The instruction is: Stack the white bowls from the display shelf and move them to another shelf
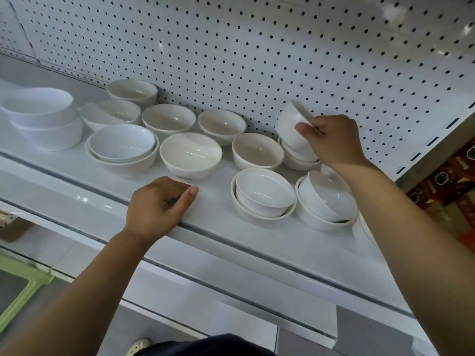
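A white bowl [290, 124] is pinched by the fingers [304, 129] of the right hand [334, 142] and tilted over a nested pair [298, 161] at the back of the display shelf [218, 201], seemingly for stacking, while the empty, loosely curled left hand [156, 204] is braced on its front edge

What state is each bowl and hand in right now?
right hand: pinches the tilted bowl by its rim
tilted bowl: tipped sideways over the back stack
back stack: nested, upright
left hand: rests on the shelf, holding nothing
front middle pair: nested, upright
centre bowl: single, upright, empty
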Available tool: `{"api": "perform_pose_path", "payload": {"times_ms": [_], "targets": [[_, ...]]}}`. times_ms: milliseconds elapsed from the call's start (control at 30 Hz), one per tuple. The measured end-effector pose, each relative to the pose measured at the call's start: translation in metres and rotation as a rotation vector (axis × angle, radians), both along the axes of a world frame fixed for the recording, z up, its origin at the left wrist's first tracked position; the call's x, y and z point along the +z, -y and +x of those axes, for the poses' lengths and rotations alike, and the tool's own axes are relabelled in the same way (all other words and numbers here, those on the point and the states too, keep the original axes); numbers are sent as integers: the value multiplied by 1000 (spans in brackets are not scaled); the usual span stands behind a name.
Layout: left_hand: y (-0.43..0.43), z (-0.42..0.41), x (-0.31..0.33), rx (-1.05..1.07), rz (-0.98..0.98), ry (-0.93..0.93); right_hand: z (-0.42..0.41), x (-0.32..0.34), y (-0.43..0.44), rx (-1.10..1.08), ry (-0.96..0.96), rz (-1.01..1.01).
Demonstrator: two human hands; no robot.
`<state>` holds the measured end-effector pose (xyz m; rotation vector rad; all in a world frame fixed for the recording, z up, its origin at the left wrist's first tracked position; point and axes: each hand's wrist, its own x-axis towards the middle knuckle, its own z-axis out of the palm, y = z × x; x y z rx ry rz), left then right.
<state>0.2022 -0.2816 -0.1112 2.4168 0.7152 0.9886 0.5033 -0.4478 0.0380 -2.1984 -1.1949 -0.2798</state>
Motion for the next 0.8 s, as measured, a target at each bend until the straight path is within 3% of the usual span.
{"api": "perform_pose_path", "payload": {"times_ms": [133,267,367,500,600,800], "targets": [[8,-6,13,14,-397,280,-36,9,-8,46,-137,50],[30,-18,50,109,-552,420,-82,13,-19,172,-289,69],[28,-29,82,7,-768,541,-124,20,-28,388,-339,109],[-6,-56,100,-301,-991,522,-174,22,-52,679,-495,107],[-33,-82,106,-484,-1037,485,-200,16,-76,724,-589,115],[-87,-128,123,-360,-1105,493,-244,-1,-135,665,-785,333]]}}
